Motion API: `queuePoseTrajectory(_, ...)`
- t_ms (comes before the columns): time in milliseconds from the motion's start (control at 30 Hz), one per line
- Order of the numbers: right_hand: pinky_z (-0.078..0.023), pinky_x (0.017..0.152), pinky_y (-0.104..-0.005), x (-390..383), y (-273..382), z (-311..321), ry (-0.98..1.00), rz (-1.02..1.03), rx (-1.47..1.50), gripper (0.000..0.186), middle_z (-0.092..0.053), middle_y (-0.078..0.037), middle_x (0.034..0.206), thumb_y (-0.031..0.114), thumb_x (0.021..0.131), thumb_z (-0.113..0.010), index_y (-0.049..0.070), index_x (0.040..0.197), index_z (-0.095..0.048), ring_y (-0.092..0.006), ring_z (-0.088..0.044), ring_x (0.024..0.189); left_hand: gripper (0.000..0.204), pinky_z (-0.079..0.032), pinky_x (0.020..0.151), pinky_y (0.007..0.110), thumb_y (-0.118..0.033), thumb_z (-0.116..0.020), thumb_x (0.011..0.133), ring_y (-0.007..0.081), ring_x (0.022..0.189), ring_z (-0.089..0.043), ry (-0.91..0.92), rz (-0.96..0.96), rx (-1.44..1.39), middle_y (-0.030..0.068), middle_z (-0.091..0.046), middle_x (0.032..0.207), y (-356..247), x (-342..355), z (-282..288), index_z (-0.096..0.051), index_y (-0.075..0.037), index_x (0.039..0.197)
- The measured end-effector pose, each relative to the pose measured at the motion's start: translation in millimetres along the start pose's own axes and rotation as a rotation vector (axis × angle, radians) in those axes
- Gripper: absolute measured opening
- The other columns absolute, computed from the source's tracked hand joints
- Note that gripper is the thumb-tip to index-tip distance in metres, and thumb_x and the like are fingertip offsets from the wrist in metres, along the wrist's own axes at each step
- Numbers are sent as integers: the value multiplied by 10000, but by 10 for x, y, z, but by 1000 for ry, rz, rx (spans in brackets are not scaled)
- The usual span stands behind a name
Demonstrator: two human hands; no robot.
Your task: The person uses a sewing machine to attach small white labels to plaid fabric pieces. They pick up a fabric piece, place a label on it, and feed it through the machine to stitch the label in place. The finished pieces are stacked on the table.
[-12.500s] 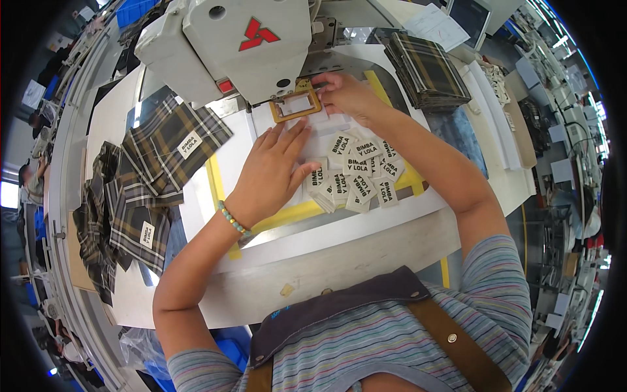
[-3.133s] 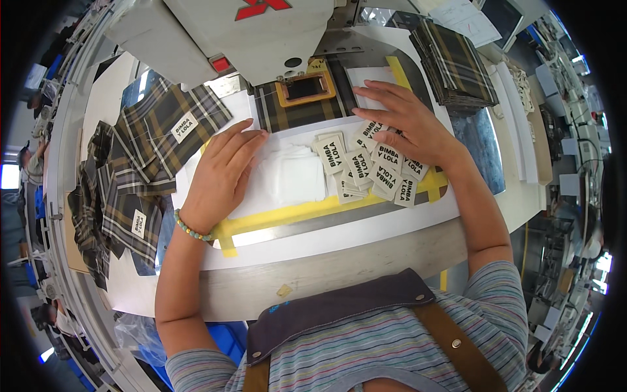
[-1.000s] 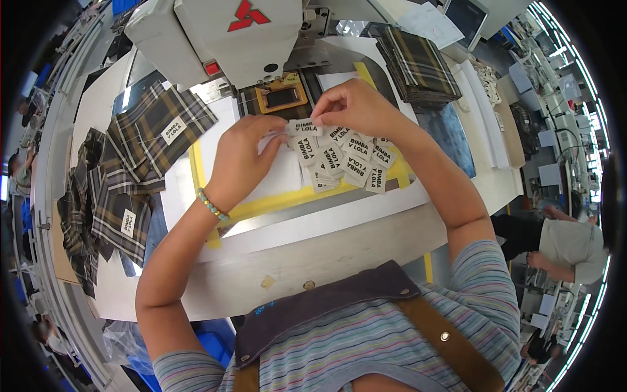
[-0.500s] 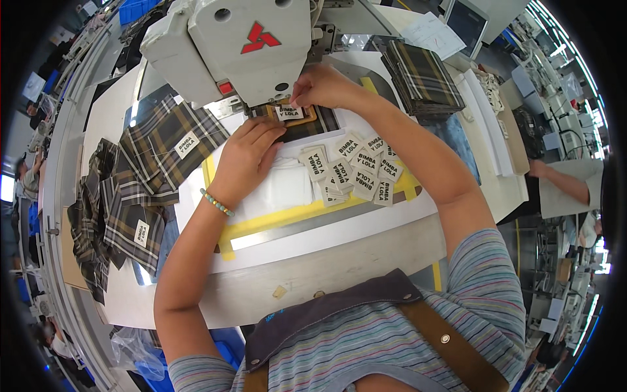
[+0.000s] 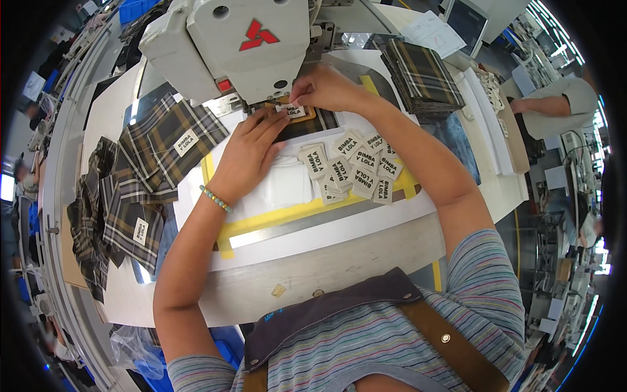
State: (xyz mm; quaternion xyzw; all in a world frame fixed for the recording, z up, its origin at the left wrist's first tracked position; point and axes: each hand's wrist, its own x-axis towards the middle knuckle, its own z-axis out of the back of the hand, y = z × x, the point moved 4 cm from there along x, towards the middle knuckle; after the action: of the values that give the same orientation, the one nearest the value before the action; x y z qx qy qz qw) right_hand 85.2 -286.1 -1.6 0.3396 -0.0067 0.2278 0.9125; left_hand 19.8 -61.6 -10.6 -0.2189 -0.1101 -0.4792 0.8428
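Note:
My right hand (image 5: 319, 88) pinches a small cream printed label (image 5: 291, 110) over an orange frame (image 5: 304, 116) under the white sewing machine head (image 5: 245, 52). Beneath that frame lies a piece of dark plaid fabric (image 5: 324, 122). My left hand (image 5: 258, 145) rests just left of the frame, fingers stretched toward it and their tips at the label's left side. A loose pile of similar labels (image 5: 366, 160) lies below my right forearm, beside some white sheets (image 5: 289, 186) on the yellow-taped work surface (image 5: 268, 217).
Labelled plaid pieces (image 5: 163, 147) lie heaped at the left, a folded plaid stack (image 5: 424, 75) at the back right. A paper (image 5: 428, 32) and a screen (image 5: 465, 29) stand behind. A co-worker's arm (image 5: 545, 104) shows at the far right. A blue bin (image 5: 225, 353) is below the table.
Since a second ago, both hands have moved from the label pile up to the frame, carrying a label onto it. The co-worker at the right has moved farther back.

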Motion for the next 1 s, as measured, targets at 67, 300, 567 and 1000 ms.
queuePoseTrajectory(67, -589, 785, -353, -11, 25, 8, -6, 4, -5, 183, -797, -100, 854, 173, 879, -834, 33, 996, -836, -216, -761, 795, 463, -383, 1255, 474, -161, -631, 1042, 360, 1505, -463, 29, 26, -4, 140, -604, 1536, 21, 5, -12, -594, -22, 1482)
queuePoseTrajectory(300, -584, 916, -391, -310, 260, 105, -73, 102, -267, 180, -764, -92, 1193, 99, 908, -753, 50, 1066, -825, -287, -724, 1081, 488, -386, 1242, 482, -212, -646, 1040, 368, 1501, -456, 33, 21, 89, 138, -604, 1504, -17, -38, -24, -584, -27, 1488)
queuePoseTrajectory(567, -582, 1020, -397, -678, 317, -62, -59, 374, -658, 330, -722, -54, 1334, 26, 854, -705, 71, 1172, -783, -257, -658, 1241, 545, -343, 1272, 486, -261, -674, 1019, 372, 1543, -390, 29, 15, 27, 147, -516, 1588, 1, -22, -38, -566, -19, 1495)
queuePoseTrajectory(1000, -571, 1050, -407, -570, 347, -229, -184, 439, -424, 302, -759, -93, 1252, -17, 875, -658, 32, 1143, -787, -292, -678, 1206, 437, -405, 1224, 490, -176, -693, 1000, 388, 1458, -491, -44, 81, -122, 154, -591, 1512, 71, -8, 33, -635, 2, 1395)
